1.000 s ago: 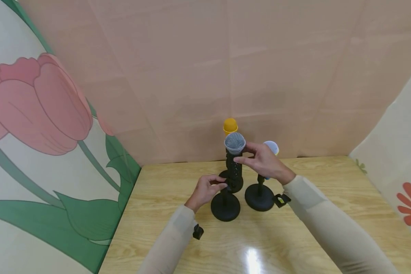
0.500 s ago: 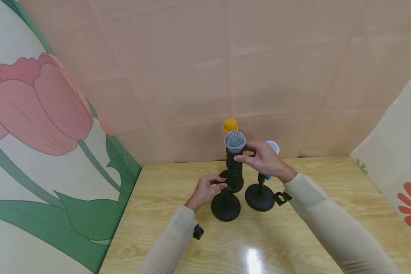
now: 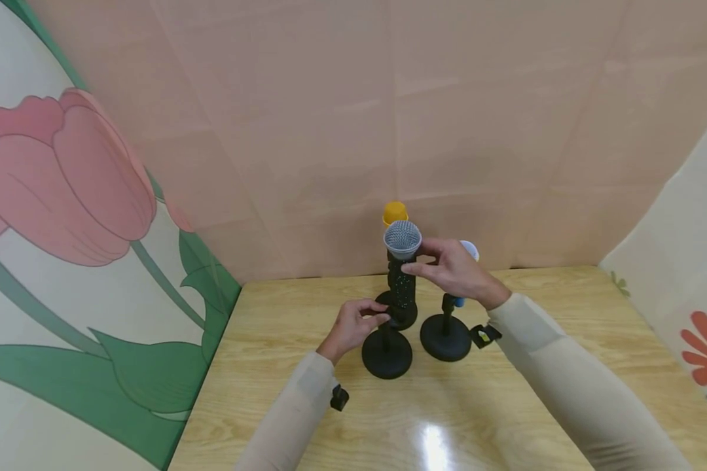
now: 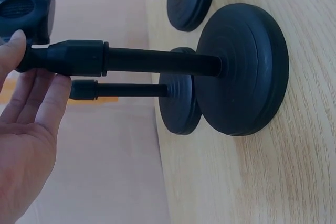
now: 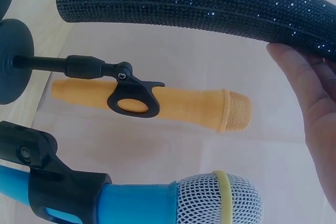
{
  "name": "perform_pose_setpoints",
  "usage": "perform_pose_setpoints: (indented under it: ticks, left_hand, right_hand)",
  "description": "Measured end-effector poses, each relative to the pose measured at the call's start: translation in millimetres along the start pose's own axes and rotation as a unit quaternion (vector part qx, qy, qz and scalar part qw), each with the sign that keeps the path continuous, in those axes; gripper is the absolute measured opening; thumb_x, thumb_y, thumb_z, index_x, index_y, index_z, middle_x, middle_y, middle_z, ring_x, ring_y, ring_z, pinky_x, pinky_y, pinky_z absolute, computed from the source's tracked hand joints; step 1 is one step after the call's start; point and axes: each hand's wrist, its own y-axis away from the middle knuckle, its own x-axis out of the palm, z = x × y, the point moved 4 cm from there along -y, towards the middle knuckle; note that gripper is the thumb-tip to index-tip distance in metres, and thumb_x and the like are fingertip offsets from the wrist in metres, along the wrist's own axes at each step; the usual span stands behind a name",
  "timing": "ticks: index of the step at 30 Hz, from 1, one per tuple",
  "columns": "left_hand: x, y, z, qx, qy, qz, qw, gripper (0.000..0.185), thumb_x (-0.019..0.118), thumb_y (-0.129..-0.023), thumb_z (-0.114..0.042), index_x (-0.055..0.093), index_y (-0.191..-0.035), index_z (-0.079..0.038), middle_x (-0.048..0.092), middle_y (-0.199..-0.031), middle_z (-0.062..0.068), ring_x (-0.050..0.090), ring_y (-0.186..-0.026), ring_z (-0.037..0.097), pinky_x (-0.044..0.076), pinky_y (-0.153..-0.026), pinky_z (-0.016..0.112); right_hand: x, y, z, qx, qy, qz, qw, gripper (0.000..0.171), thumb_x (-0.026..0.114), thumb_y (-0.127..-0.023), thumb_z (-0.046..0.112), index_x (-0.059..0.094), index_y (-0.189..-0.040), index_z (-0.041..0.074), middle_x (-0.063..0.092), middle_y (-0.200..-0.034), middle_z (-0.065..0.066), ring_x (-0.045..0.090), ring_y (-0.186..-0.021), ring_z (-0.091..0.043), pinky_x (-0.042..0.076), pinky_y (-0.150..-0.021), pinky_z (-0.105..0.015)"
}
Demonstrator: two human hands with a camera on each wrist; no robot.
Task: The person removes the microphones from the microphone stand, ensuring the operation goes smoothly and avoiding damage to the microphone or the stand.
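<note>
My left hand [image 3: 353, 325] stays pinched on the front stand [image 3: 387, 350] at its upper stem on the tabletop [image 3: 271, 366]. My right hand [image 3: 456, 271], grasping the black microphone [image 3: 402, 271], has raised it slightly; it looks nearly free of its clip.

We see a light wooden desk [image 3: 542, 418] with a glare spot near its front. Behind it stands a plain pink wall [image 3: 389, 118]; flower-painted panels [image 3: 65, 196] flank both sides.

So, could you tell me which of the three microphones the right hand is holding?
The black glittery microphone with the silver mesh head, nearest the camera; the right hand pinches it, while the orange and blue ones stand untouched.
</note>
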Motion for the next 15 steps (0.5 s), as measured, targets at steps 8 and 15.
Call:
perform_pose_setpoints:
  ticks: [8,15]
  left_hand:
    - [-4.7,5.7,-16.8,0.001,0.0,0.004,1.0,0.014,0.071,-0.09,0.002,0.074,-0.103,0.006,0.073,-0.101,0.016,0.068,-0.1,0.031,0.057,-0.084,0.035]
    - [-5.6,5.6,-17.6,-0.002,-0.002,0.004,1.0,0.015,0.072,-0.09,0.001,0.074,-0.104,0.006,0.073,-0.101,0.016,0.068,-0.101,0.03,0.057,-0.085,0.036]
  right_hand:
    - [-2.0,-3.0,3.2,-0.004,0.002,0.006,1.0,0.036,0.073,-0.092,0.009,0.065,-0.125,-0.003,0.068,-0.122,-0.018,0.065,-0.112,-0.033,0.055,-0.087,-0.05]
    - [-2.3,-5.1,5.6,-0.005,0.006,0.005,1.0,0.034,0.074,-0.092,0.008,0.067,-0.123,-0.002,0.069,-0.12,-0.017,0.066,-0.11,-0.032,0.056,-0.086,-0.051]
